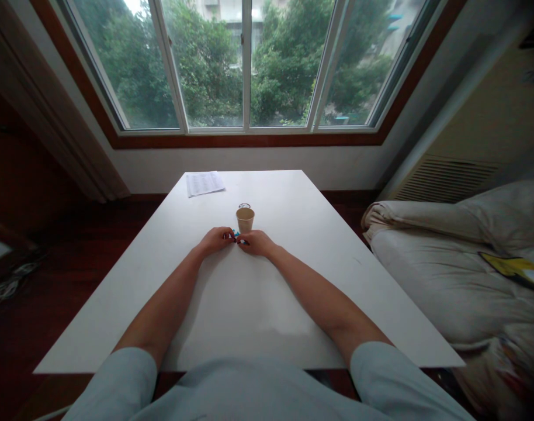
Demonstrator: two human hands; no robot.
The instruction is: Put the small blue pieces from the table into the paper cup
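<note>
Blue obj. (236, 234) btwn hands (257, 242)

white table (258, 304) | paper (204, 183), far left | brown cup (245, 221), upright | dark loop (244, 204) behind cup

A white table (249, 292) spread beneath the grip, dark red floor (74, 263) around it. Beyond, daylight entered a wide window (246, 64) in a pale wall (249, 158). Left of the grip hung a curtain (52, 111); right, a padded couch (418, 269).
</note>
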